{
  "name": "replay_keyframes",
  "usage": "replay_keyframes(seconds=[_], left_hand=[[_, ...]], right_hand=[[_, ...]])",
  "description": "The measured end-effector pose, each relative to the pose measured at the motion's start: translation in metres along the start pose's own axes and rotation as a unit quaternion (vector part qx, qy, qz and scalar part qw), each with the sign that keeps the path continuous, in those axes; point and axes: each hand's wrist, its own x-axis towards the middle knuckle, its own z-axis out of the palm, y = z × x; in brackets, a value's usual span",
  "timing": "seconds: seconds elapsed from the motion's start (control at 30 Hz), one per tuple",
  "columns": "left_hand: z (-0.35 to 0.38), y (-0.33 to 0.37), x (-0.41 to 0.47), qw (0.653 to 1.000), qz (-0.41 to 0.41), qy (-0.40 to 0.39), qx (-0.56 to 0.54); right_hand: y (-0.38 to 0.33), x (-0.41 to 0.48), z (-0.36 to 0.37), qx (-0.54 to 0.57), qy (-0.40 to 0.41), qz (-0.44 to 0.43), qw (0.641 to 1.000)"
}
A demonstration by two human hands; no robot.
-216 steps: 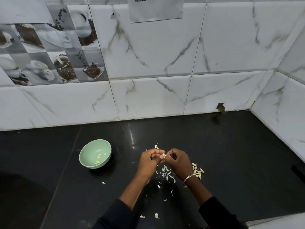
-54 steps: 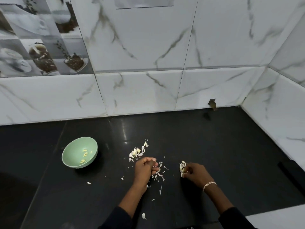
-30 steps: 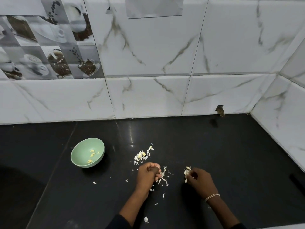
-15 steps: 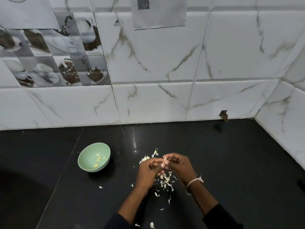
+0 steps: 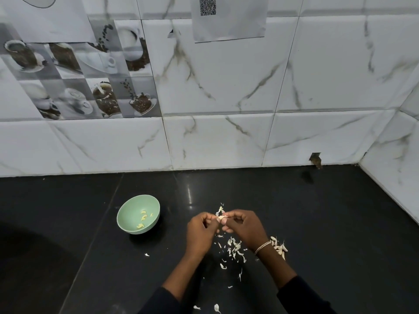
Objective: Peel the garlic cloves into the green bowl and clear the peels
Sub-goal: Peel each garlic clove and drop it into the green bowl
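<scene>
Observed left hand (image 5: 201,232) and right hand (image 5: 244,230) meeting over the black counter (image 5: 340,223), fingertips of both curled in and pinching one garlic clove (image 5: 221,217) between them. Noted bracelet (image 5: 263,247) on right wrist. Found loose peels (image 5: 234,248) scattered on counter beneath the hands. Logged pale heap (image 5: 278,247) just beside right wrist; cloves or skins, cannot tell. Located green bowl (image 5: 133,211) apart to the left, upright, holding a few peeled cloves (image 5: 144,217).

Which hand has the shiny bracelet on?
The right hand: a silver bracelet circles its wrist. The left hand has a bare wrist.
</scene>
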Motion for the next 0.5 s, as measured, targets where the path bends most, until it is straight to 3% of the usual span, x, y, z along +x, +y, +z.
replay_keyframes(seconds=[0.1, 0.27, 0.5], left_hand=[[0.0, -0.0046, 0.0003, 0.997, 0.03, 0.018, 0.071], [-0.0017, -0.0069, 0.0003, 0.995, 0.049, 0.009, 0.086], [-0.0027, -0.0065, 0.0015, 0.994, 0.072, -0.009, 0.083]], right_hand=[[-0.0027, -0.0035, 0.0005, -0.097, 0.004, -0.02, 0.995], [-0.004, -0.0042, 0.0015, -0.234, 0.017, -0.079, 0.969], [-0.0046, -0.0031, -0.0007, -0.25, 0.01, -0.079, 0.965]])
